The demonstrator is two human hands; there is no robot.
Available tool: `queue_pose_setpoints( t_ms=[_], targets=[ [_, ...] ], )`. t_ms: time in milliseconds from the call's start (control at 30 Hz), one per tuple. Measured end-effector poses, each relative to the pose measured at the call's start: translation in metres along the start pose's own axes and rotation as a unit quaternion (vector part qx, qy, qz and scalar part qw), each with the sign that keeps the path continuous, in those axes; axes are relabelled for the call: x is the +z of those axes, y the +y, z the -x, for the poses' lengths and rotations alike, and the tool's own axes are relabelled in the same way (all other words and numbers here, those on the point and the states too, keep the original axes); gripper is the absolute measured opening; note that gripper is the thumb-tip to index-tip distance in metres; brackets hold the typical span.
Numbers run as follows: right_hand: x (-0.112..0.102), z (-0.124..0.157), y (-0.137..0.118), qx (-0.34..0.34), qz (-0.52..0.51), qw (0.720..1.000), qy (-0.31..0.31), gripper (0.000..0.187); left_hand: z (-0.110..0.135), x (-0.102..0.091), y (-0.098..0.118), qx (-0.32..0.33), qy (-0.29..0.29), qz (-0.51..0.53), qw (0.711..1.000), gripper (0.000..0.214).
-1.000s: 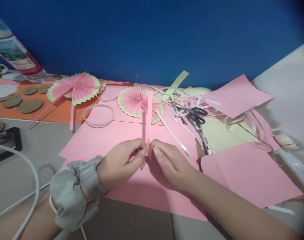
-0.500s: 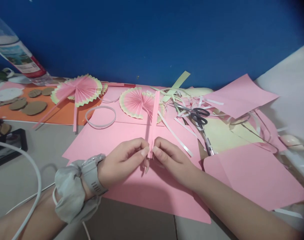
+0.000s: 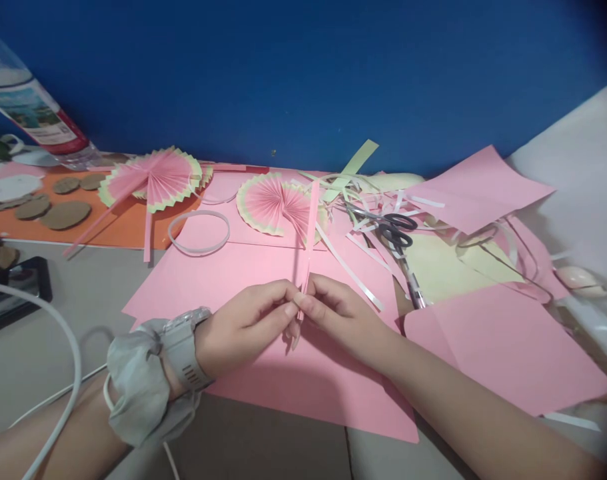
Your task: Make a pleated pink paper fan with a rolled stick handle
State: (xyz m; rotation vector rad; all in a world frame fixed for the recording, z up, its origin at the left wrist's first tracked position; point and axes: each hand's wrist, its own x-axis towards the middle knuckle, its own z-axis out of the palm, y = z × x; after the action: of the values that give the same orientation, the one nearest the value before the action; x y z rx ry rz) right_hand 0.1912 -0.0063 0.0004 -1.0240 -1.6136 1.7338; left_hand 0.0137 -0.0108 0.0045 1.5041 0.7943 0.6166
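Note:
Between my hands a narrow folded pink paper strip [image 3: 310,227] stands nearly upright. My left hand [image 3: 258,317] pinches its lower end from the left, thumb and fingers closed. My right hand [image 3: 340,310] pinches the same end from the right, its thumb touching the left fingertips. Behind the strip lies a pleated pink paper fan [image 3: 262,203] with a yellow-green edge, partly covered by the strip. Under both hands spreads a large pink paper sheet [image 3: 223,280]. A second pleated fan [image 3: 170,180] with two pink strip handles rests farther left.
Black-handled scissors [image 3: 397,229] and a pen [image 3: 414,283] lie right, among paper scraps [image 3: 353,193]. Pink sheets [image 3: 513,347] and a yellow-green sheet [image 3: 448,267] lie beyond. At left are a tape ring [image 3: 199,252], cardboard discs [image 3: 66,215], a phone [image 3: 20,290], a bottle [image 3: 38,113] and a white cable [image 3: 76,360].
My right thumb has shifted left across the strip's lower end, toward the left fingertips. The strip looks narrower and tilts slightly more to the right. The view has shifted a little.

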Motion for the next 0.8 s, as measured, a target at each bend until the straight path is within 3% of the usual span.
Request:
queue_pose_setpoints(
  t_ms=[167,300,433,600,800],
  targets=[
    [0.0003,-0.0013,0.0012,-0.001,0.017,1.0,0.016,0.03,0.0018,0.0001,0.0017,0.016,-0.004,0.028,0.999,0.023],
    [-0.0009,-0.001,0.0002,0.014,0.028,0.999,0.043,0.033,0.002,0.0015,0.0023,0.005,0.006,-0.042,0.999,0.018],
    [-0.0046,-0.0017,-0.0006,0.025,-0.044,0.999,-0.016,0.027,0.0015,0.0028,-0.0015,0.009,0.015,-0.09,0.996,0.023],
    [-0.0069,-0.0027,0.0005,-0.028,-0.158,0.984,-0.072,0.025,0.0017,0.0019,-0.0048,-0.013,-0.011,-0.086,0.996,0.026],
    [-0.004,-0.0017,0.0015,-0.041,-0.141,0.986,-0.074,0.02,0.0008,0.0018,-0.001,-0.033,-0.028,-0.124,0.991,0.023]
  ],
)
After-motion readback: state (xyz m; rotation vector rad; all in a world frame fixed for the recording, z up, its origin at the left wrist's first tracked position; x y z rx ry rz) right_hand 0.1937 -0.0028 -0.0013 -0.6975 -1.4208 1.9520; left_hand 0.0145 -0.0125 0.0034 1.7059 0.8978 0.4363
